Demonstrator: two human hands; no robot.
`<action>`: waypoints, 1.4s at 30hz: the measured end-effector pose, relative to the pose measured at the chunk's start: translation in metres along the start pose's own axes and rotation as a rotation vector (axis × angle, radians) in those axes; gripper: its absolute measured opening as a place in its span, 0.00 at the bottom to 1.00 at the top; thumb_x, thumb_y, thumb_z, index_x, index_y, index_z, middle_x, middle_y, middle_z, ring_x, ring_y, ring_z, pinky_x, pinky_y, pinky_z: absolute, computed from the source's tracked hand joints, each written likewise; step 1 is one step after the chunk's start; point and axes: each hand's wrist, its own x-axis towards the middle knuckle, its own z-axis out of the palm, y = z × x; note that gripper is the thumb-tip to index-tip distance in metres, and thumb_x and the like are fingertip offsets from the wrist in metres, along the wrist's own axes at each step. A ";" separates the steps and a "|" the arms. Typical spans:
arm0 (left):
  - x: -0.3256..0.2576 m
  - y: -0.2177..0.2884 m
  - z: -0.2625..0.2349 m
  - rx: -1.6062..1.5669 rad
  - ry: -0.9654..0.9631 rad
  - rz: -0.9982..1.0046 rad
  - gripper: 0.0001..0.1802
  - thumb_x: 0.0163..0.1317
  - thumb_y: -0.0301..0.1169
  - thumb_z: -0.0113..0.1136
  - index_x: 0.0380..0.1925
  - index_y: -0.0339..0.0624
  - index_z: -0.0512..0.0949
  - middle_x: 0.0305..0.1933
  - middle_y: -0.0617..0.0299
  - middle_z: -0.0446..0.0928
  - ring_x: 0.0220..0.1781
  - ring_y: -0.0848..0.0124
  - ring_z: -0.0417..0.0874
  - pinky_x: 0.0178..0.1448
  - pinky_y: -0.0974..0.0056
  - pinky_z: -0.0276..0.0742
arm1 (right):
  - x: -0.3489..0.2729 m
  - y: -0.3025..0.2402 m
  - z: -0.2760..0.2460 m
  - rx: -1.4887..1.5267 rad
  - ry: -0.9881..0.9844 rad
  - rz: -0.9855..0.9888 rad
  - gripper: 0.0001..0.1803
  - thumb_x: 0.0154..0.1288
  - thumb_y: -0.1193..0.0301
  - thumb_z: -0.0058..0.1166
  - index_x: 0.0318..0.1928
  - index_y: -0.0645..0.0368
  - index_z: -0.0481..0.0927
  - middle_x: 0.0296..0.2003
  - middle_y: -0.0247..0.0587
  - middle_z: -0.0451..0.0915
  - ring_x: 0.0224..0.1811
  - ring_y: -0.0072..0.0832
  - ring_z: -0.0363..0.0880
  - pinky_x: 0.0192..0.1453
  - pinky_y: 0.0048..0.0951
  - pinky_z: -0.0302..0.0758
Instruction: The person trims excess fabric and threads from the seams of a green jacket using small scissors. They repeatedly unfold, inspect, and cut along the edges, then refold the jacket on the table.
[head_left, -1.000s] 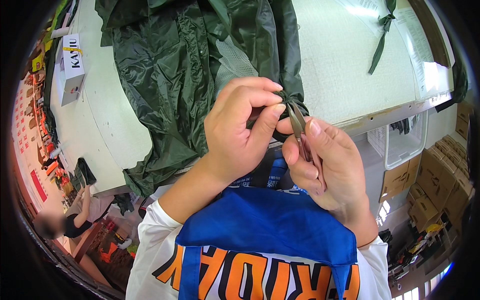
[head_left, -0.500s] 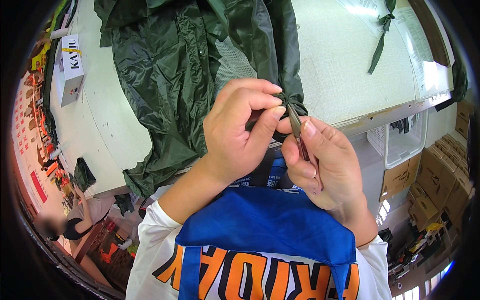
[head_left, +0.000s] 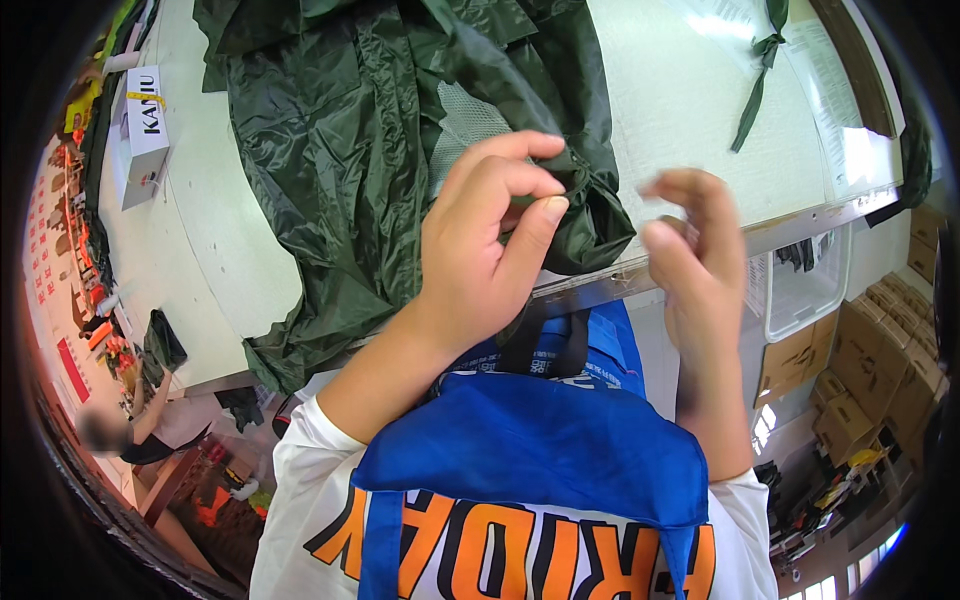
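A dark green rain garment lies crumpled on the white table and hangs over its near edge. My left hand is raised above that edge, with thumb and forefinger pinching a fold or cord of the garment. My right hand is off to the right, apart from the fabric and blurred by motion. Its fingers are curled, and I cannot make out anything in them. A blue apron covers my chest below both hands.
A white box stands at the table's far left. A narrow green strip lies at the upper right. A clear plastic bin and stacked cardboard boxes sit below the table on the right. Another person is at lower left.
My right hand has pulled away to the right, off the garment's cord, and the thin dark piece it held is no longer visible. My left hand keeps its pinch.
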 end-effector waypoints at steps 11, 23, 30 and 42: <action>-0.042 -0.039 0.062 0.437 -0.166 -0.186 0.39 0.50 0.32 0.66 0.59 0.36 0.56 0.51 0.41 0.72 0.49 0.44 0.76 0.53 0.49 0.70 | 0.079 0.054 -0.069 -0.226 0.089 0.055 0.17 0.63 0.66 0.58 0.49 0.59 0.77 0.35 0.31 0.76 0.23 0.16 0.67 0.26 0.19 0.65; -0.056 -0.034 0.068 0.768 -0.359 -0.547 0.32 0.43 0.30 0.63 0.53 0.35 0.69 0.51 0.53 0.67 0.56 0.53 0.68 0.56 0.54 0.67 | 0.111 0.048 -0.087 -0.984 -0.655 -1.017 0.23 0.49 0.79 0.60 0.50 0.54 0.77 0.52 0.39 0.76 0.60 0.38 0.70 0.62 0.40 0.66; -0.093 -0.026 0.130 1.095 0.339 -0.154 0.25 0.56 0.23 0.49 0.57 0.42 0.69 0.51 0.55 0.69 0.46 0.58 0.73 0.49 0.57 0.68 | 0.142 0.048 -0.043 -1.121 -1.099 -1.150 0.06 0.55 0.70 0.58 0.35 0.56 0.80 0.37 0.38 0.79 0.51 0.37 0.74 0.59 0.40 0.66; -0.086 -0.035 0.171 1.011 0.371 -0.258 0.18 0.52 0.30 0.54 0.45 0.44 0.76 0.50 0.57 0.71 0.53 0.58 0.70 0.58 0.53 0.65 | 0.135 0.059 -0.065 -1.176 -0.932 -0.602 0.09 0.57 0.73 0.55 0.37 0.64 0.74 0.36 0.51 0.77 0.40 0.48 0.75 0.46 0.42 0.72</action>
